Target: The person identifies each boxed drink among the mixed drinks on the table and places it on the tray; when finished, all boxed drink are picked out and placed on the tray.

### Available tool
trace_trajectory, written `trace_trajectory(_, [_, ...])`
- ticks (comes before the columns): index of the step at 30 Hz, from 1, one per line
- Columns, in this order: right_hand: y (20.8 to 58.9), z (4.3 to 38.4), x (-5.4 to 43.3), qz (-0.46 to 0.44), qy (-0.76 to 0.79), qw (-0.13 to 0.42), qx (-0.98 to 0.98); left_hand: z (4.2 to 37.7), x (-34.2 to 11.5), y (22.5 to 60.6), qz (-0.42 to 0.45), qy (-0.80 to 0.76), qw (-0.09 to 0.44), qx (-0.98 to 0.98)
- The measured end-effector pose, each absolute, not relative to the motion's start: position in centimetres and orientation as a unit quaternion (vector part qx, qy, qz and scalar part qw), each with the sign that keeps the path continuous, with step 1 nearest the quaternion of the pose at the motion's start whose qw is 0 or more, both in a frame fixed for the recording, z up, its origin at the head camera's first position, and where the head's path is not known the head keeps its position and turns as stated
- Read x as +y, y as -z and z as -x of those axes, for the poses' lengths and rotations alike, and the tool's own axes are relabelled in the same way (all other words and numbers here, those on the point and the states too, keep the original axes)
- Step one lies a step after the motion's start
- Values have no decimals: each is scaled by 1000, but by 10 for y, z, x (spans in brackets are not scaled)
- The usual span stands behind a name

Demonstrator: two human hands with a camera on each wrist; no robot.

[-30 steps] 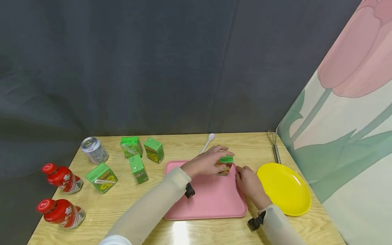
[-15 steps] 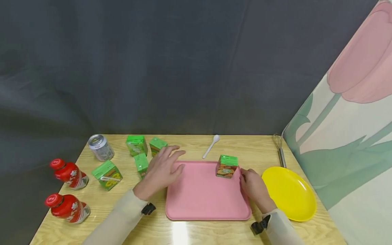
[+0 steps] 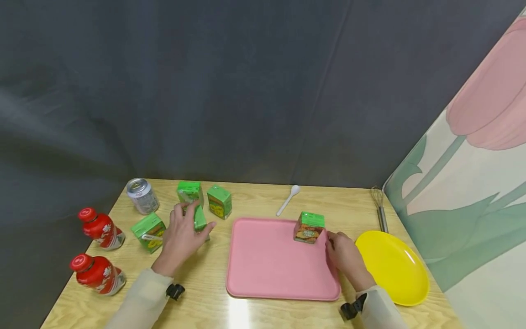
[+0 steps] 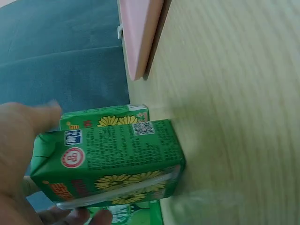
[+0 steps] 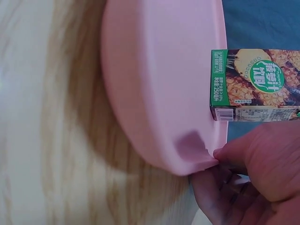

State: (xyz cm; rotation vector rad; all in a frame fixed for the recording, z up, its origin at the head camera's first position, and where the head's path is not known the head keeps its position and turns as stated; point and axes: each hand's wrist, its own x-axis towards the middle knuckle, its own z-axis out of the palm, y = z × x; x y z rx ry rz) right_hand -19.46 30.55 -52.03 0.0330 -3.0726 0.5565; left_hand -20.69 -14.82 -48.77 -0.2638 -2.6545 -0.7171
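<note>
My left hand (image 3: 181,237) reaches round the top of a green juice carton (image 3: 200,218). In the left wrist view the thumb is spread above this carton (image 4: 108,164), apparently clear of it, with fingertips (image 4: 101,218) at its lower side. My right hand (image 3: 345,256) pinches the right rim of a pink tray (image 3: 283,265) between thumb and fingers, plainly seen in the right wrist view. A pineapple juice carton (image 3: 309,227) stands upright in that tray's far right corner, close to the right hand but not held by it.
More green cartons (image 3: 219,201) stand around the left hand. Two red bottles (image 3: 100,228) and a silver can (image 3: 142,196) are at the left. A white spoon (image 3: 288,200) lies behind the tray; a yellow plate (image 3: 392,269) and a whisk (image 3: 381,210) are at the right.
My left hand has let go of the pineapple juice carton in the tray and moved left to a green carton. My right hand stays at the tray's rim.
</note>
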Motion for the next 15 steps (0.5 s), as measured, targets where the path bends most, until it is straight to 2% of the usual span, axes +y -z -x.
trace_trajectory(7, [521, 195, 306, -19, -176, 26, -984, 207, -156, 497, 132, 340, 164, -916])
trace_trajectory(15, [522, 196, 306, -15, -175, 20, -984, 205, -160, 501, 153, 351, 175, -907])
